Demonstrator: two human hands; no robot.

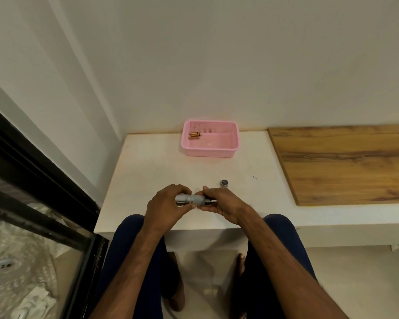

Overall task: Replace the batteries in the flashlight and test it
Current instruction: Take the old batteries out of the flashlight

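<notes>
A silver flashlight [192,199] lies level between both hands, just above the white table [148,171]. My left hand [168,208] wraps its left end. My right hand [219,201] grips its right end, where a dark part sticks out at the fingers; I cannot tell whether it is a battery holder. The flashlight's round end cap [224,183] stands alone on the table, a little beyond my right hand. Copper-coloured batteries [194,136] lie in the back left corner of a pink basket [209,151] at the far side of the table.
A wooden board [346,164] covers the ledge to the right of the table. A white wall rises behind the table. To the left stands a black-framed glass panel [44,203]. My knees in dark trousers sit under the table's near edge.
</notes>
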